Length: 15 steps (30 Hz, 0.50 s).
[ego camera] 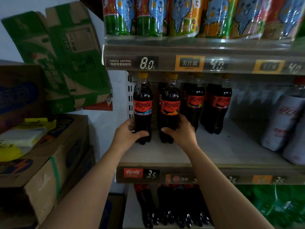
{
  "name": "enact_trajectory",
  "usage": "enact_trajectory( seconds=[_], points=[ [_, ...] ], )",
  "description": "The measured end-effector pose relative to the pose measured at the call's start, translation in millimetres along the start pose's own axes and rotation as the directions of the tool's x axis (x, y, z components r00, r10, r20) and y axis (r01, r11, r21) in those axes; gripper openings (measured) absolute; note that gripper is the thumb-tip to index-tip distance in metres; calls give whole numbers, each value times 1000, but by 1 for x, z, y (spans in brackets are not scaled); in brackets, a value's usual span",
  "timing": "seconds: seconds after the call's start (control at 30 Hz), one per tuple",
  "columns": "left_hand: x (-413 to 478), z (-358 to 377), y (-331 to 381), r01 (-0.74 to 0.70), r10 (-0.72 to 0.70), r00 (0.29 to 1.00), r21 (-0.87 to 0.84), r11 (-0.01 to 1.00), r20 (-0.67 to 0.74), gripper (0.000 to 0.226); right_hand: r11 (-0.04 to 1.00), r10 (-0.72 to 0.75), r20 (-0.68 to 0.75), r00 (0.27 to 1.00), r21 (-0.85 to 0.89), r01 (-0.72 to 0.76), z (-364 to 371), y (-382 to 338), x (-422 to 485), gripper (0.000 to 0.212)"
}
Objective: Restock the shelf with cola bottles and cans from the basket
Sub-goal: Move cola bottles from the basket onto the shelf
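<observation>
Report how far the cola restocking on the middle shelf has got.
Done: two cola bottles and already stand further back. In hand: the left hand and right hand each grip a bottle, and, standing at the shelf's front left. Left: bare shelf in front; the basket is out of view.

Top tier: juice bottles (184,17) w/ blue cartoon labels, price strip (148,63) below showing 8.0 and 4.0. Left of rack: flattened green carton (66,52) leaning on wall, stacked cardboard boxes (54,156) under it, yellow packs (26,138) on top. Bottom right: green bottles (277,205), blurred.
</observation>
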<state>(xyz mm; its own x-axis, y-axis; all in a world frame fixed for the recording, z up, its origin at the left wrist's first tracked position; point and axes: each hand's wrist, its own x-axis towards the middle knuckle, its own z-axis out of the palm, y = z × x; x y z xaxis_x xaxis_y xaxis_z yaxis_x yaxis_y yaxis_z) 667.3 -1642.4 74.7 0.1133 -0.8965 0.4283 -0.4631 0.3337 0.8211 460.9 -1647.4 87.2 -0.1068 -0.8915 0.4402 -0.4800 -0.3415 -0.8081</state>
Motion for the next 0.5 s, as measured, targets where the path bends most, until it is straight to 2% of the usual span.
enact_trajectory(
  seconds=[0.2, 0.5],
  points=[
    [-2, 1, 1, 4, -4, 1000, 9, 1000, 1, 63, 1000, 1, 8, 1000, 3, -1, -2, -1, -3, 72],
    [-6, 1, 7, 34, -35, 999, 35, 999, 13, 68, 999, 22, 20, 1000, 32, -23, -2, -4, -8, 76]
  ],
)
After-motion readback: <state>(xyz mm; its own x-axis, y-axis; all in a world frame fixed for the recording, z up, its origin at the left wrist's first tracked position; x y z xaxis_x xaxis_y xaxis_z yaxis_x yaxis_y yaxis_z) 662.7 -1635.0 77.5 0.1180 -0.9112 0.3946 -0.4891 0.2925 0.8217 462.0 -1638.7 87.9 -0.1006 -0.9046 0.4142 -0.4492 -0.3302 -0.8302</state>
